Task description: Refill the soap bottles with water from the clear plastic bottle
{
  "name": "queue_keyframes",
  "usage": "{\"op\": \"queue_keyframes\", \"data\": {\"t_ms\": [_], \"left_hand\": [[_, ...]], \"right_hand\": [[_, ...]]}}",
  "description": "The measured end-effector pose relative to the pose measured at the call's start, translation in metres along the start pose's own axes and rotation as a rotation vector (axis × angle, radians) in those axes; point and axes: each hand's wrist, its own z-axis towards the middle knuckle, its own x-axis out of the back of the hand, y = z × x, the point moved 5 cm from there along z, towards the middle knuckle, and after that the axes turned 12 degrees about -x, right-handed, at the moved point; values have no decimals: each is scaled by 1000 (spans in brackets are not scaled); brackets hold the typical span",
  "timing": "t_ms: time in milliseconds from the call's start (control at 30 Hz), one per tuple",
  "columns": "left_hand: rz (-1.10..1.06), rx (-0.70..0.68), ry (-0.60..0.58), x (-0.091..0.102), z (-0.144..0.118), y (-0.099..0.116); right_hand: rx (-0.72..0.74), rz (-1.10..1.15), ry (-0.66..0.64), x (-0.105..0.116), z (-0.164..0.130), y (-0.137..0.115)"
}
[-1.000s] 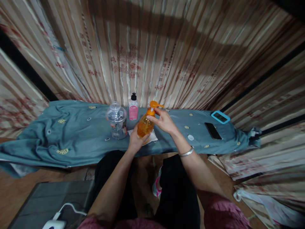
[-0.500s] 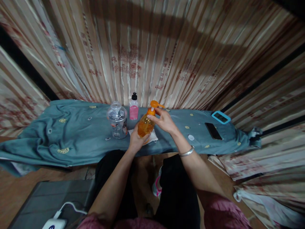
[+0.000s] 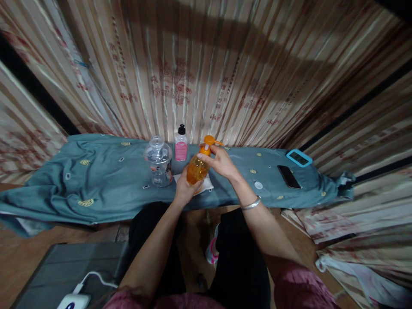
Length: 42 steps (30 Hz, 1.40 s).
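A clear pump bottle (image 3: 197,169) of orange liquid, with an orange pump top, is tilted to the right between my hands. My left hand (image 3: 186,189) is wrapped around its lower body. The fingers of my right hand (image 3: 219,161) close on the collar under the pump head. Beneath the bottle lies a white cloth or tissue (image 3: 207,184), partly hidden by it and my left hand. To the left stands a clear plastic jar (image 3: 158,165). Behind, a smaller bottle (image 3: 180,150) with a pink label and black cap stands upright.
On the right of the green cloth-covered table (image 3: 112,184) lie a black phone (image 3: 289,177), a blue-framed digital clock (image 3: 299,158) and a small round white disc (image 3: 258,185). A curtain (image 3: 199,77) hangs behind. At lower left, a white device (image 3: 74,301) with a cable rests on a grey surface.
Almost nothing differs. The pump bottle and both hands have shifted very slightly to the right, with the same hold on it.
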Motion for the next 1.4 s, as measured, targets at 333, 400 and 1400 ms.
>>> {"op": "queue_keyframes", "data": {"t_ms": [333,400,1400], "left_hand": [[-26,14,13,-1,-1,-2],[-24,13,19,-2,-2,-2],[184,-3,-22,4,0,7]], "right_hand": [[-33,-76,101,-3,-5,-4],[-41,-77,135,-4,-7,-6],[-142,59,173,-12,-36,22]]}}
